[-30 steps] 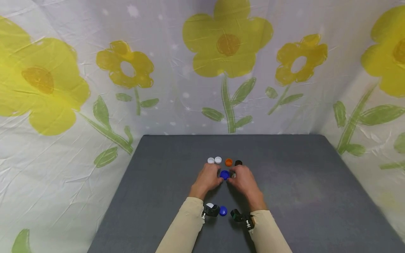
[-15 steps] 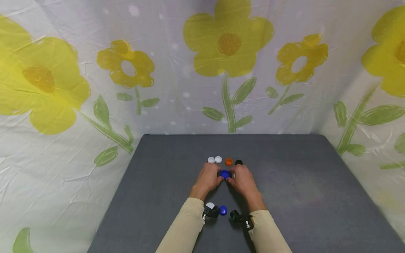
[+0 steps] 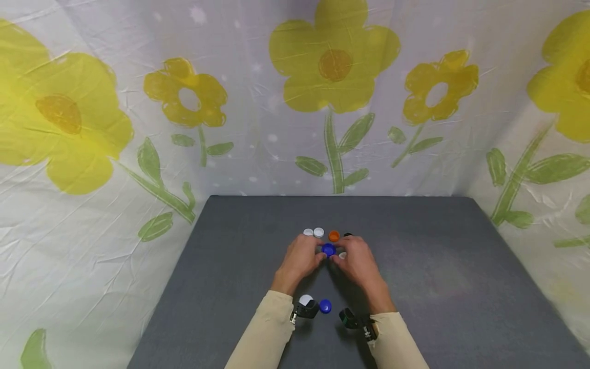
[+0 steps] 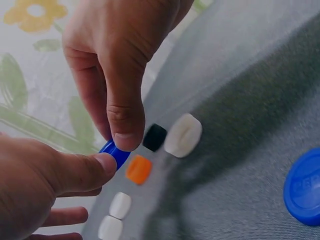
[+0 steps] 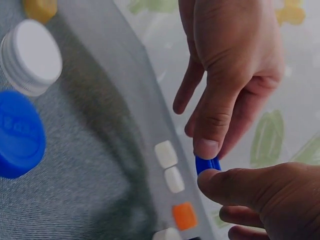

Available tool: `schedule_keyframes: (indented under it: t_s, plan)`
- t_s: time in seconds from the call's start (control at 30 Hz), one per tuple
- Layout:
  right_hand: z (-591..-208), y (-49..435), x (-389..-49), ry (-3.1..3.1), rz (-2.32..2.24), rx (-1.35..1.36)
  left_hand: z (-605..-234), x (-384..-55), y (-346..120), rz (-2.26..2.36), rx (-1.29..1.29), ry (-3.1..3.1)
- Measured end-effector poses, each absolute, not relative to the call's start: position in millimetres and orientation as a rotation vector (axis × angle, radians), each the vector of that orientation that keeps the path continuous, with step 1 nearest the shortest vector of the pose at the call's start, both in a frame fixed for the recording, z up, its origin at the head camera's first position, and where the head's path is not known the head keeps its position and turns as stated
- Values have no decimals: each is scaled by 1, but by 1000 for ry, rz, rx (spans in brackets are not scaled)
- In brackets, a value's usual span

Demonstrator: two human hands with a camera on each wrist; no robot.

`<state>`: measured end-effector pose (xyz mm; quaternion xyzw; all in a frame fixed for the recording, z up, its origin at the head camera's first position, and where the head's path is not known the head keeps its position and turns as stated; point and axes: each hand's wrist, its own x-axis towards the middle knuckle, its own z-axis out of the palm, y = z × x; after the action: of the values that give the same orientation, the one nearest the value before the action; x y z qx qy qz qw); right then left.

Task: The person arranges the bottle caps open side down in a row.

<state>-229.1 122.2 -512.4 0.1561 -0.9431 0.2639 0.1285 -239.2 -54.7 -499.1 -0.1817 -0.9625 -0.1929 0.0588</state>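
My left hand (image 3: 301,256) and right hand (image 3: 357,260) meet over the table, with one blue bottle cap (image 3: 329,250) pinched between them. In the left wrist view the right thumb and left thumb press this cap (image 4: 116,154) from two sides, and it is raised above the table. The right wrist view shows the same cap (image 5: 207,164) edge-on, partly covered by the thumbs. Beneath the right hand lies a white cap (image 4: 184,135). Beyond the fingers are two small white caps (image 3: 318,232), an orange cap (image 3: 334,236) and a black cap (image 4: 155,137), mostly hidden in the head view.
Nearer the body, between the forearms, lie another blue cap (image 3: 325,306) and a white ridged cap (image 5: 35,57). A yellow cap (image 5: 41,9) shows at the right wrist view's top edge. The dark grey table (image 3: 415,220) ends at a flower-print curtain (image 3: 258,154).
Both hands and the pinched blue cap have shifted slightly away from the body. The white cap beside the right hand shows more, while the black cap is more covered.
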Motion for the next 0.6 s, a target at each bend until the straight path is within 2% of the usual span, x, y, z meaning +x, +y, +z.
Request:
schedule_keyframes:
  t_s: [0.6]
  plan:
    - [-470,122,-195,-2706,777,451,-460,-210,-65,-665,-614,-2902]
